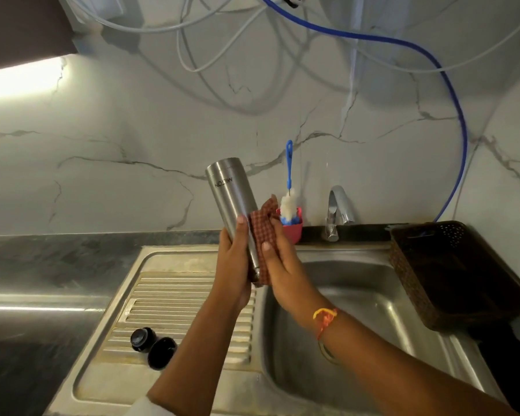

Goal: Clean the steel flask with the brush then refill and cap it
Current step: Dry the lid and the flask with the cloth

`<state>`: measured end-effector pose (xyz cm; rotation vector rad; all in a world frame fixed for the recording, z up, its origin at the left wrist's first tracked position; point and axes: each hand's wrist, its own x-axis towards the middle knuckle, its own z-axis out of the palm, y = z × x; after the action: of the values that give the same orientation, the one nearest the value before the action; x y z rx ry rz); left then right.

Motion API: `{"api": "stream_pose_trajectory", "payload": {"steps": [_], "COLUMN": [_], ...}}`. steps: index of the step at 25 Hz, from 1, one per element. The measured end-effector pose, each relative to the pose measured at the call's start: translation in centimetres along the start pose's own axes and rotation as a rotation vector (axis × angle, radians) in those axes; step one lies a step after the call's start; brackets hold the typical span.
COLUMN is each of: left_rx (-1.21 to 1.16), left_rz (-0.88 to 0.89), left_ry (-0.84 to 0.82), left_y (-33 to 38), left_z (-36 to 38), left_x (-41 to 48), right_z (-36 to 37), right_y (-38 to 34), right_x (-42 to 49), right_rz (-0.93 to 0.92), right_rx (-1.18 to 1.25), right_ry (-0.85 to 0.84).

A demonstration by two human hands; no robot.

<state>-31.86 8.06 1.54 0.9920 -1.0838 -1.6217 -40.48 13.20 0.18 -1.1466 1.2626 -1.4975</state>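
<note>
The steel flask (231,199) is upside down and tilted, its mouth end low above the sink's drainboard. My left hand (233,265) grips its lower part. My right hand (278,265) presses a red checked cloth (260,232) against the flask's side. The bottle brush (288,193), blue handle and white bristles, stands upright in a pink cup (293,229) behind the sink. Two black cap pieces (153,346) lie on the drainboard (174,295).
A steel sink basin (357,310) lies under my right arm, with a chrome tap (336,211) behind it. A dark brown basket (451,271) sits at the basin's right edge. A blue hose (460,115) and white cables hang on the marble wall.
</note>
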Motion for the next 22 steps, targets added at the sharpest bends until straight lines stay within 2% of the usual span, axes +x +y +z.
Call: {"api": "stream_pose_trajectory", "payload": {"steps": [1,3,8,11,13,14,16,17,18,19,20,22], "left_rx": [-0.042,-0.058,-0.072,-0.278,-0.497,-0.567,-0.617,-0.611,-0.598,-0.584,-0.567,-0.513], "left_rz": [-0.045,-0.078,-0.041,-0.035,-0.079,-0.114,-0.196,-0.225,-0.23,-0.212,-0.183,-0.118], "left_ry": [-0.004,-0.025,-0.049,0.032,0.085,0.124,0.171,0.176,0.176,0.171,0.149,0.044], "left_y": [0.1,-0.3,0.1,0.6,0.6,0.4,0.0,-0.2,-0.4,-0.5,-0.5,-0.7], "left_z": [0.0,0.0,-0.5,-0.9,-1.0,-0.8,-0.1,0.0,-0.1,-0.5,-1.0,-2.1], "left_x": [-0.1,-0.5,-0.4,0.8,1.4,1.5,0.9,0.7,0.6,0.6,0.7,0.9], "right_z": [0.1,-0.3,-3.0,-3.1,-2.5,-2.0,-0.5,0.0,-0.1,-0.6,-1.4,-3.2], "right_y": [0.4,-0.1,-1.6,-0.2,0.4,0.8,2.0,2.7,3.0,2.7,1.9,-0.3], "right_x": [-0.1,0.5,2.0,1.3,0.5,0.2,-0.5,-0.6,-0.4,-0.1,0.4,1.8], "right_rz": [-0.059,-0.128,0.196,0.26,0.12,0.007,-0.182,-0.229,-0.254,-0.265,-0.208,0.137], "right_rx": [-0.119,-0.169,0.206,0.186,-0.024,-0.248,-0.833,-1.025,-1.09,-1.041,-0.889,-0.411], "right_ry": [0.006,0.029,-0.044,-0.079,-0.031,0.022,0.175,0.225,0.244,0.223,0.188,0.045]}}
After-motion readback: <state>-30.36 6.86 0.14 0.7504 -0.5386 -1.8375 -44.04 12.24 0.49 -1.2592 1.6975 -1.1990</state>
